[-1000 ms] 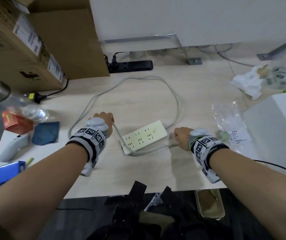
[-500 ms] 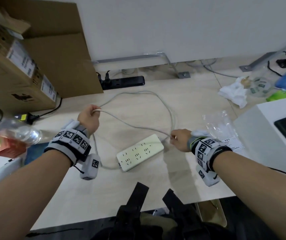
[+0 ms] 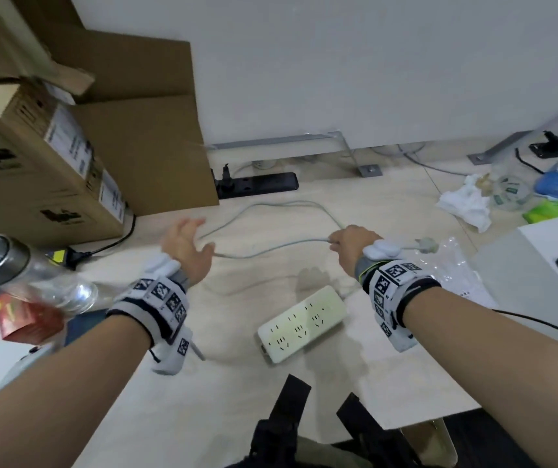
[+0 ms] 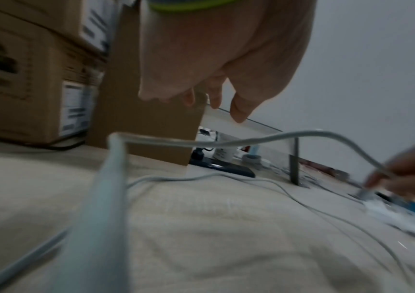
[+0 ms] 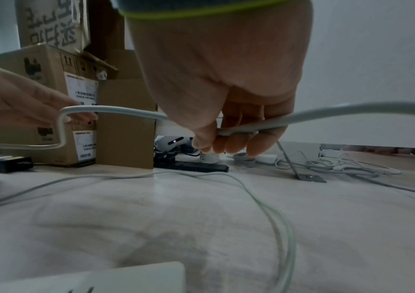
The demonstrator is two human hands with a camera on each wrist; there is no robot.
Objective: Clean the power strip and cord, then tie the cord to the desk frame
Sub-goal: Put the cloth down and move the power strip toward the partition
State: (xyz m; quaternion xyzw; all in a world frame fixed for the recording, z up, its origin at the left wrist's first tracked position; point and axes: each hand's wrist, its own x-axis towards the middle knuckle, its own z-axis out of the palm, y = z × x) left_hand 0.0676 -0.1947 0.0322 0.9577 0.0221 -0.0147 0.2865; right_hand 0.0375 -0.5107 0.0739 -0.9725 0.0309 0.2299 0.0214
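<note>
The white power strip [image 3: 301, 324] lies flat on the desk near the front edge, between my forearms. Its grey cord [image 3: 271, 249] loops over the desk toward the back. My right hand [image 3: 338, 243] grips the cord [image 5: 239, 128] in curled fingers, raised above the desk. The plug [image 3: 426, 245] sticks out behind that wrist. My left hand [image 3: 196, 238] is open with fingers spread, and a sharp bend of the cord [image 4: 116, 136] hangs just below it. The grey metal desk frame bracket [image 3: 352, 153] stands at the back under the partition.
Stacked cardboard boxes [image 3: 51, 157] fill the back left, with a black power strip [image 3: 257, 185] beside them. A bottle [image 3: 17, 275] and a red box [image 3: 24, 322] sit at the left. Crumpled tissue [image 3: 467, 204], a plastic bag [image 3: 453, 261] and a white box [image 3: 524, 275] are on the right.
My left hand has let go of the cord and opened. My right hand has lifted away from the power strip with the cord, and the plug now shows behind its wrist.
</note>
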